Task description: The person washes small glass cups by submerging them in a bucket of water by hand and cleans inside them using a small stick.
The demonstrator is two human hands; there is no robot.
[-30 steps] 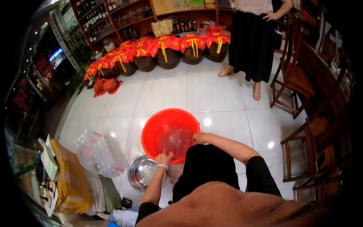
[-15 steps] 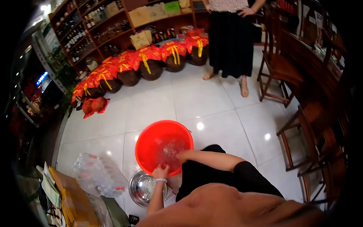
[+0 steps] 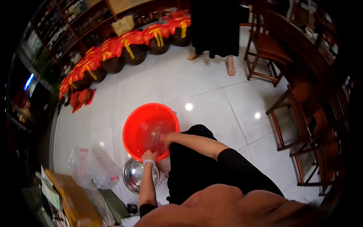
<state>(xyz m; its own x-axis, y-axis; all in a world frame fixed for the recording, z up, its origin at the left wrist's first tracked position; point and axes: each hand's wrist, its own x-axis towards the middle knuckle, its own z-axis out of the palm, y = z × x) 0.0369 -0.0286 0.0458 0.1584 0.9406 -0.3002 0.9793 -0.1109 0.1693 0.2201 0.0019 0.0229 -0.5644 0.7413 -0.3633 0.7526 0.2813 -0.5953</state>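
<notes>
A red plastic basin (image 3: 132,113) stands on the tiled floor before me, holding rippling water (image 3: 153,130) with small clear things in it that I cannot name. My right hand (image 3: 166,140) reaches down into the basin, its fingers blurred by the water. At the near rim is my left hand (image 3: 150,155), a pale band round its wrist. Its fingers are curled; what they hold, if anything, is too small to make out. Close below the basin, partly behind my left forearm, sits a shiny steel bowl (image 3: 130,178) with a perforated-looking bottom.
A clear plastic bag (image 3: 89,168) lies left of the bowl, with a cardboard box (image 3: 72,196) nearer me. Wooden chairs (image 3: 270,47) line the right. Jars with red cloth covers (image 3: 132,47) stand along the shelves. A person in a black skirt (image 3: 215,30) stands opposite.
My view has tilted down and shifted right, so the basin and room appear further left and mostly higher. Both hands remain at the basin, the left by its near rim.
</notes>
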